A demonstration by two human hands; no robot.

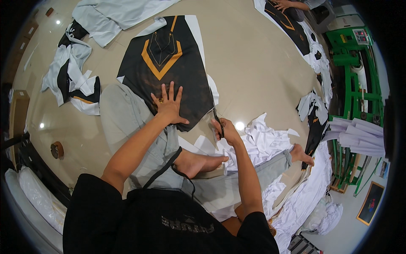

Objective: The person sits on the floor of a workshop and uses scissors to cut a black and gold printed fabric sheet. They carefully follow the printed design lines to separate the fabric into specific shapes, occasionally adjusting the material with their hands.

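Observation:
A black fabric panel (pixel 144 55) with an orange and gold angular pattern and white margins lies on the floor before me, its near part over my leg. My left hand (pixel 170 106) presses flat on its lower part, fingers spread. At the panel's right edge, my right hand (pixel 226 130) grips a pair of dark scissors (pixel 217 118). Their blades point away from me and meet the cloth edge. A strip of white margin (pixel 213 89) hangs loose just beyond the blades. Whether the blades are parted I cannot make out.
White fabric scraps (pixel 262 135) heap beside my right hand and bare feet. More black-and-white offcuts (pixel 69 72) lie at the left, with pale cloth (pixel 114 17) at the back. Another person's hand (pixel 282 5) rests on a similar panel at far right, near a green machine (pixel 344 55).

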